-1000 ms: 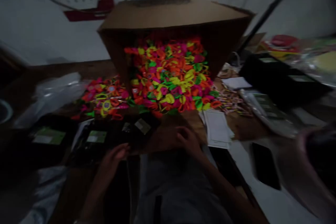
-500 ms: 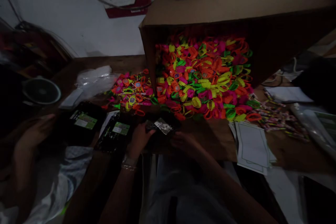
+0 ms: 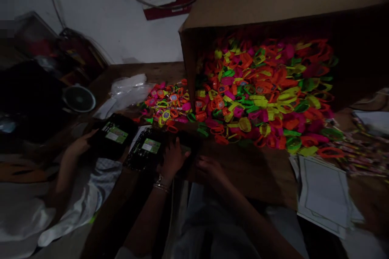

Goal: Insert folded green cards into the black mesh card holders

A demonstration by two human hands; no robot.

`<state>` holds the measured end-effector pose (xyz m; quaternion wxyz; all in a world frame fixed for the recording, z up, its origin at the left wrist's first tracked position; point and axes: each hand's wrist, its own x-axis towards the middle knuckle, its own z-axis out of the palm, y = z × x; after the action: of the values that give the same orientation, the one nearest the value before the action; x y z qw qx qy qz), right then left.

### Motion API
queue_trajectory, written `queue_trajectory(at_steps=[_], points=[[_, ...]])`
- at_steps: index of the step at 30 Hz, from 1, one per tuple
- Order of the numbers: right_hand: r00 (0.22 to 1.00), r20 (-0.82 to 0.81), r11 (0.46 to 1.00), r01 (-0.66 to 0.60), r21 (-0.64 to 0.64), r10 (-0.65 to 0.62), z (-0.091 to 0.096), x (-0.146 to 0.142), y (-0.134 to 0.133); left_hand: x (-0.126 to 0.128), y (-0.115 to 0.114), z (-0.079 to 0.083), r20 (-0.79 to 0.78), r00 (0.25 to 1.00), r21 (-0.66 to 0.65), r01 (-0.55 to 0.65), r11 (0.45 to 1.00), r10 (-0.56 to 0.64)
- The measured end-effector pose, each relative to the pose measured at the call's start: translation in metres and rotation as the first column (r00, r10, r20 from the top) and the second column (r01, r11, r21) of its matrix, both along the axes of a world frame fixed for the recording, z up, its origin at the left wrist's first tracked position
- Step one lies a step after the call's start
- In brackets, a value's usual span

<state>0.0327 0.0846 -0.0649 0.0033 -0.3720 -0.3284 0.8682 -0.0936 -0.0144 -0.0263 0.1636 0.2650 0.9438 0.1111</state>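
My left hand (image 3: 172, 158), with a bracelet at the wrist, is closed over a small dark item with a pale label (image 3: 185, 149) at the table's front edge. My right hand (image 3: 209, 168) rests just right of it, fingers curled, its contents hidden in the dark. Directly ahead, a heap of bright orange, pink, green and yellow plastic rings (image 3: 261, 97) spills from a cardboard box (image 3: 273, 0) lying on its side. Two black packs with green labels (image 3: 148, 147) lie left of my left hand.
Another person's hand (image 3: 80, 143) touches the left black pack (image 3: 114, 135). A smaller pile of coloured rings (image 3: 167, 103), a clear plastic bag (image 3: 127, 89) and a round fan (image 3: 78, 99) lie further left. White cards (image 3: 325, 190) sit at the right.
The view has swung left and nearer the table. My hands went from apart to together on the small dark item. The other person's hand came in and reached the left black pack.
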Motion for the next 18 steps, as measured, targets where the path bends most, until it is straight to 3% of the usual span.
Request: queue_trajectory(at_steps=[4,6,9,12,14,18], points=[[1.0,0.01,0.999,0.015,0.029,-0.015,0.0,0.01,-0.003,0.019,0.004,0.0,-0.007,0.992,0.022,-0.124,0.992,0.124],[1.0,0.019,0.999,0.004,0.054,-0.005,0.002,0.017,0.0,0.027,-0.002,0.006,0.082,0.982,0.165,-0.182,0.969,0.17],[0.999,-0.025,0.99,-0.022,0.142,0.025,0.008,0.018,0.003,0.033,-0.025,0.021,0.215,0.962,0.382,-0.24,0.892,0.167],[0.986,-0.121,0.973,-0.086,0.216,0.114,0.016,-0.007,-0.011,0.02,-0.061,0.041,0.175,0.959,0.435,-0.278,0.856,0.222],[0.974,-0.165,0.969,-0.114,0.218,0.152,0.018,-0.036,-0.033,0.001,-0.087,0.051,0.089,0.954,0.392,-0.299,0.87,0.287],[0.984,-0.125,0.966,-0.098,0.239,0.13,0.009,-0.091,-0.078,-0.04,-0.126,0.055,-0.045,0.928,0.27,-0.345,0.899,0.369]])
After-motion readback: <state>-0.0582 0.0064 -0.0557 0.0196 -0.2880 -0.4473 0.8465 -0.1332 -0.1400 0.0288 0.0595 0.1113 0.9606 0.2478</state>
